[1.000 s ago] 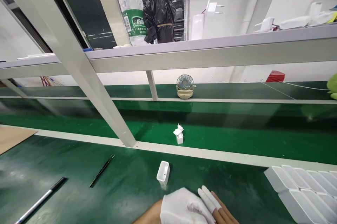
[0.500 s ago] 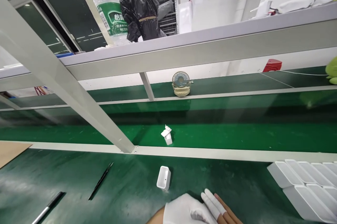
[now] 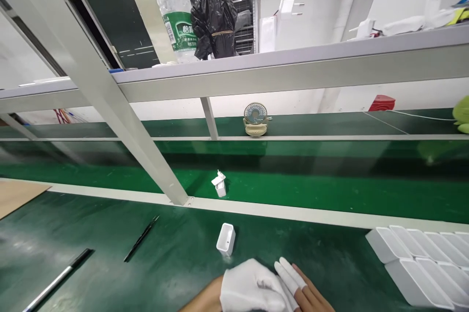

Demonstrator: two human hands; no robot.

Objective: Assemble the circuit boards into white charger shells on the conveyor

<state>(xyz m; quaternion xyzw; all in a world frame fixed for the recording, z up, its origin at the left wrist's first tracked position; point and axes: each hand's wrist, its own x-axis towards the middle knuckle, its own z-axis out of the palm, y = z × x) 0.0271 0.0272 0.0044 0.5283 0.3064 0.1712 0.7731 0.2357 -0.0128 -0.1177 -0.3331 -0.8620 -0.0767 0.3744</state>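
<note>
My left hand point(image 3: 252, 286), in a white glove, is at the bottom centre with its fingers curled against my right hand. Whatever may lie inside that curl is hidden. My right hand point(image 3: 298, 285) has white finger cots on some fingers, which are stretched out side by side; the thumb side is covered by the glove. Just beyond the hands, a small open white plastic housing point(image 3: 226, 239) rests on the green bench, touched by neither hand. Farther off, a white charger-like part with a tilted piece on top point(image 3: 220, 184) sits on the green belt.
Tweezers point(image 3: 141, 239) and a black-and-silver pen point(image 3: 60, 278) lie to the left. Several white bins point(image 3: 417, 282) stand at the right. A slanted post point(image 3: 128, 121) rises from the bench's pale edge strip. A small fan point(image 3: 255, 119) stands under the shelf point(image 3: 286, 70).
The white part on the belt has shifted left relative to the post. My view has turned slightly, and my hands stay together in nearly the same pose.
</note>
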